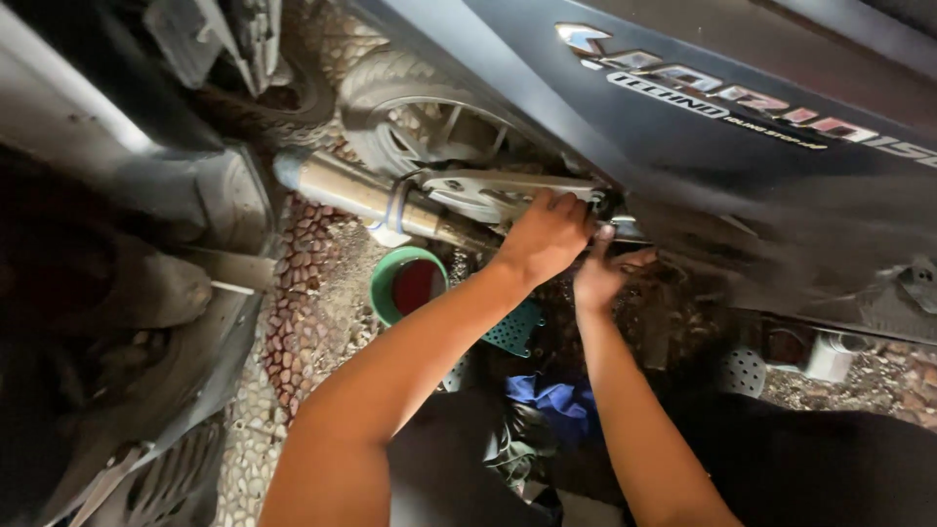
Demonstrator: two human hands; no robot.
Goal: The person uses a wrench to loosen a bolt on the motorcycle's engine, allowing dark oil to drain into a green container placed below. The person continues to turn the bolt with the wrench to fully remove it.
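A dark scooter was seen from above, tilted across the upper right of the view, with its rear wheel and a silver exhaust pipe toward the upper middle. Both bare arms were stretched forward to the underside of the machine, just behind the wheel. The left hand was curled, knuckles up, over the end of a pale metal bracket where it met the body panel; the fingers were closed around something there, but what was gripped could not be told. The right hand was held just below and beside it, fingers partly bent and pointing up into the same dark gap; whether anything was held could not be told. A green bowl with a red inside was set on the pebbled ground directly under the exhaust, and a blue cloth lay nearer the person. The exhaust and bracket were still mounted, so the work at the fastening point was judged to be under way, not finished.
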